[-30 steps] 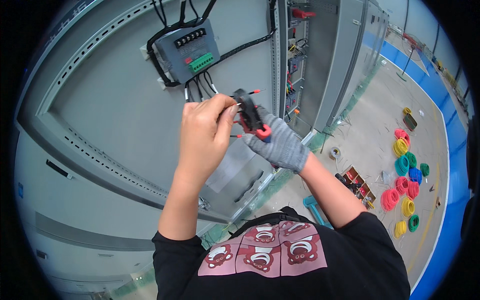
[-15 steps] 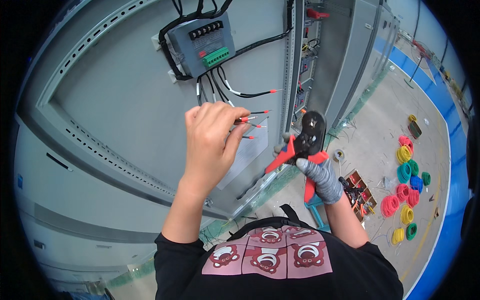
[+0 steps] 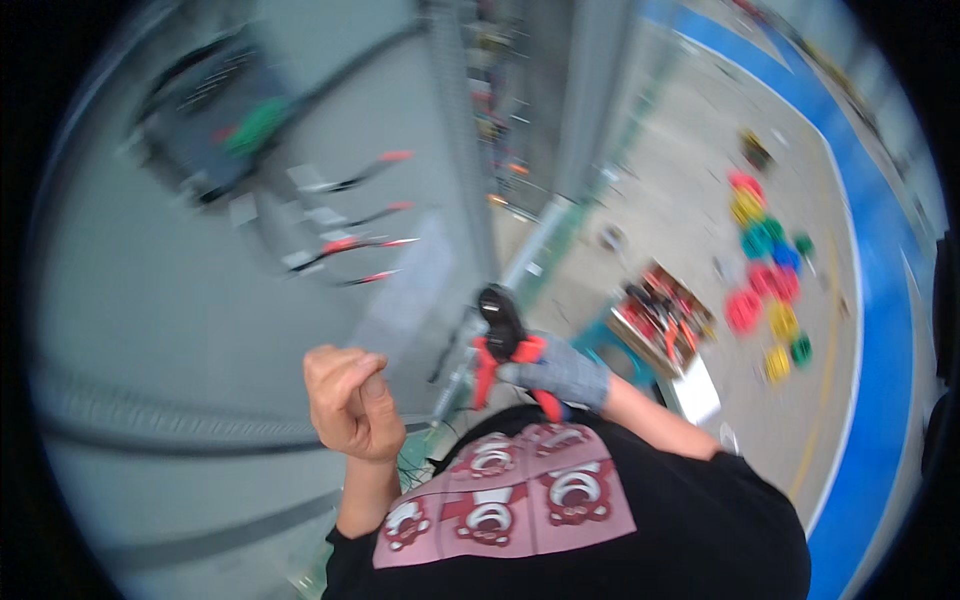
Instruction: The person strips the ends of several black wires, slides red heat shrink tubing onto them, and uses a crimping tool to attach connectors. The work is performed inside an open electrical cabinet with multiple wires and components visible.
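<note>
My bare left hand (image 3: 352,400) is raised in front of the grey cabinet door panel (image 3: 150,300). Its fingers are curled with the thumb against them, and nothing shows in them. My right hand (image 3: 562,374), in a grey glove, grips a crimping tool (image 3: 502,312) with a black head and red handles near my chest. Several black wires with red ferrules (image 3: 350,244) hang loose above and to the left of my hands, apart from both. They lead down from a grey module (image 3: 215,110) with a green terminal block (image 3: 258,126). Motion blurs the panel and wires.
A pale sheet (image 3: 408,285) is on the panel right of the wires. To the right, a box of hand tools (image 3: 642,350) sits by a teal stool (image 3: 600,342). Coloured wire coils (image 3: 744,311) lie on the floor farther right. An open cabinet bay (image 3: 500,110) stands ahead.
My left hand has let go of the ferruled wire and drawn back toward me. The crimping tool has come down closer to my chest. The view has swung right.
</note>
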Tool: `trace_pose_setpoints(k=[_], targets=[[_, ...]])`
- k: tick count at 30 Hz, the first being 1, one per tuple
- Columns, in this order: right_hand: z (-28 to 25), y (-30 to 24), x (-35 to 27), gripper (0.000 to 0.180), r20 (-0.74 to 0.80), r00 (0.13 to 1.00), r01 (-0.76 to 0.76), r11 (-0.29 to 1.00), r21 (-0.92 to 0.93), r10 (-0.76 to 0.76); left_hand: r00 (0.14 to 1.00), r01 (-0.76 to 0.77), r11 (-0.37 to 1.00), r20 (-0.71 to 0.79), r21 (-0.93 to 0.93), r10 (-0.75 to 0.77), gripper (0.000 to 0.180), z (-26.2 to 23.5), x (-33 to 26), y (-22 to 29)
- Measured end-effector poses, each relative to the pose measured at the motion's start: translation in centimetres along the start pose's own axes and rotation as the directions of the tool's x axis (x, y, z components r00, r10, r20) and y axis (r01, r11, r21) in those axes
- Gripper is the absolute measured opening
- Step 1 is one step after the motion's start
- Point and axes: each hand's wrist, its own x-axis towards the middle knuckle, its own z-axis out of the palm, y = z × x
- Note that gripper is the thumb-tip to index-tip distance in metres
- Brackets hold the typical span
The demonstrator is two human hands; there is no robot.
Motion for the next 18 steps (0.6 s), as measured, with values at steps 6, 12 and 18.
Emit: trace_pose_setpoints(k=[6,12,18], targets=[[-1.3,5.2,-2.8,0.037,-0.36,0.911,0.012,0.861,0.509,0.2,0.485,0.733,0.68,0.682,0.025,-0.548,0.025,9.6,-8.8,-1.9],[-7.0,11.1,-7.3,0.034,-0.415,0.707,-0.248,0.751,0.612,0.572,-0.118,0.892,0.353,0.899,0.282,-0.421,0.033,16.7,-14.5,-2.4],[-14.1,17.5,-13.5,0.019,-0.488,0.632,-0.104,0.69,0.716,0.602,-0.172,0.741,0.567,0.917,0.361,-0.359,0.027,24.5,-18.9,-3.2]])
